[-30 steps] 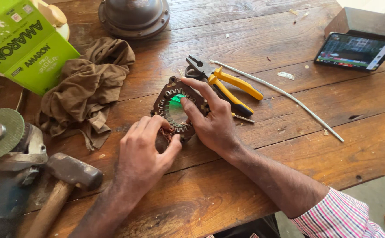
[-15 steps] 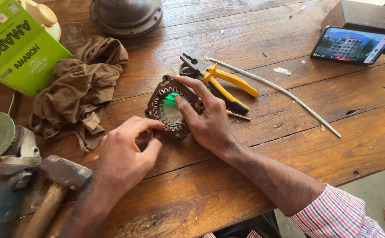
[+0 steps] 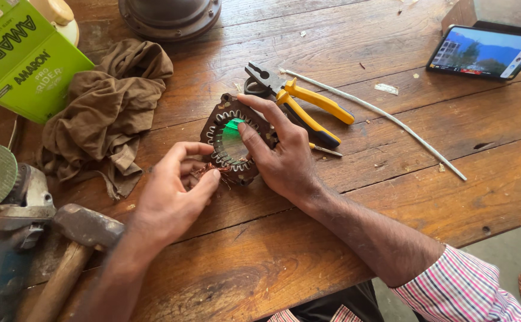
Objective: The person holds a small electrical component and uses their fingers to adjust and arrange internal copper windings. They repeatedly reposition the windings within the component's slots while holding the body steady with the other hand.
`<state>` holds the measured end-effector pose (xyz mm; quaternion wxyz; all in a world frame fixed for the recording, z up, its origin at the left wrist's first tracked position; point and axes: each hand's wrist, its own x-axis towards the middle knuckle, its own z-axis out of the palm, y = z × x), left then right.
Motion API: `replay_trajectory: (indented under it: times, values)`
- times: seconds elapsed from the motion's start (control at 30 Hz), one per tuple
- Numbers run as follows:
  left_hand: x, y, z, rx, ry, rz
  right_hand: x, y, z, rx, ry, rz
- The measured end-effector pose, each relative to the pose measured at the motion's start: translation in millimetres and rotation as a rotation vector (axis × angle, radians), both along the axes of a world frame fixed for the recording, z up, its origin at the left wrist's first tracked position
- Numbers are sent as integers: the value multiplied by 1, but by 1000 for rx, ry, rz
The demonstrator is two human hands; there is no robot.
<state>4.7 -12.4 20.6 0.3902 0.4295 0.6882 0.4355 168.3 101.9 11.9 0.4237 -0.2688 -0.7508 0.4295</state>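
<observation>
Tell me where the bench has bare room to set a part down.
Bare wood lies between the white rod and the near edge, right of the right hand, and between the pliers and the phone. The left is crowded: cloth, green box, grinder, hammer.

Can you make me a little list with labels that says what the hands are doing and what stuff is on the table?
left hand: pinching copper wire at the near edge of the ring
right hand: resting on the ring, fingers over its right side
ring: round brown motor part with a toothed inner edge and a green middle
pliers: yellow handles, just behind the right hand
white rod: lying slanted, right of the pliers
brown cloth: crumpled, left of the ring
hammer: near left
green box: far left
phone: far right, screen lit
table: worn wood
</observation>
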Motion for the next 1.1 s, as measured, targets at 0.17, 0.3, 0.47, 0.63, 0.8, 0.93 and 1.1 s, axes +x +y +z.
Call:
replay_trajectory:
  times: [0.17, 0.3, 0.47, 0.63, 0.8, 0.93, 1.1]
  values:
    - [-12, 0, -1, 46, 46, -134, 0, 0, 1, 61, 37, 27]
    - [-13, -1, 10, -48, 190, -131, -1, -1, 1, -52, 8, 18]
    - [-8, -2, 14, 3, 62, -194, -1, 0, -1, 74, 43, 21]
    - [-13, 2, 4, -92, -78, -133, 0, 0, -2, 16, 27, 18]
    - [-18, 0, -6, -21, -151, -138, 0, 0, -2, 57, 20, 5]
    - [-18, 0, 0, -196, -213, -37, 0, 0, -2, 63, 33, 15]
    - [-14, 3, 10, -275, -187, -27, 0, -1, 0, 69, 14, -5]
